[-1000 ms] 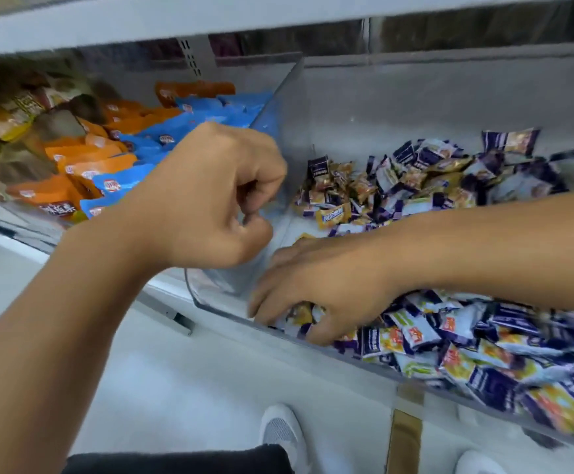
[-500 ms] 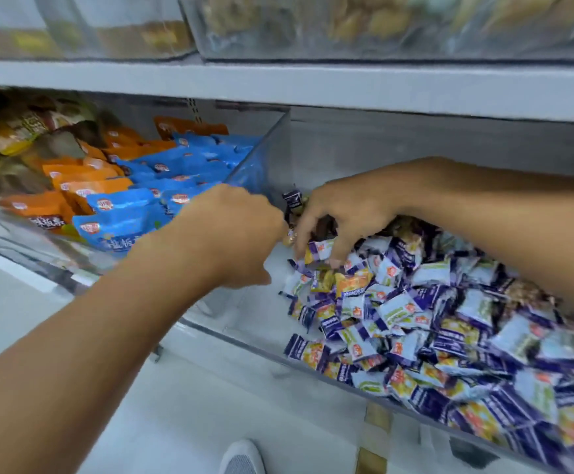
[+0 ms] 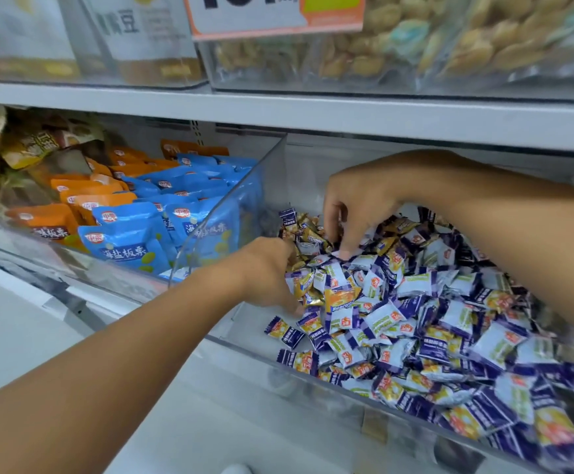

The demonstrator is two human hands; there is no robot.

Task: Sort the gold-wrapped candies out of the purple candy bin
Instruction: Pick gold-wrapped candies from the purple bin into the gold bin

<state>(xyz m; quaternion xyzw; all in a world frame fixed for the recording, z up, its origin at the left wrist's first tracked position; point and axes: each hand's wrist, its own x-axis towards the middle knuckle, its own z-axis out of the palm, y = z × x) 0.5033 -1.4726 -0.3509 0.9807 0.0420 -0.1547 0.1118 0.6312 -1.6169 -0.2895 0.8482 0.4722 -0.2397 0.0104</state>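
Observation:
A clear bin (image 3: 241, 323) on the lower shelf holds a heap of purple-and-white candies (image 3: 415, 319). A cluster of gold-wrapped candies (image 3: 307, 234) lies at its back left corner, and a few more (image 3: 304, 285) sit at the pile's left edge. My left hand (image 3: 265, 271) is curled at that left edge, its fingers and thumb closed round those few gold candies. My right hand (image 3: 353, 203) reaches in from the right, fingers stretched down into the back cluster, tips touching wrappers.
A clear divider wall (image 3: 230, 206) separates the bin from blue packets (image 3: 128, 237) and orange packets (image 3: 84, 196) on the left. The shelf edge (image 3: 312, 114) runs just above my right arm, with tubs of snacks (image 3: 415, 39) and a price tag (image 3: 271, 15) on it.
The view has tilted up. My right hand moved from the bin's front edge to the back left cluster. My left hand went from above the divider down into the pile's left edge.

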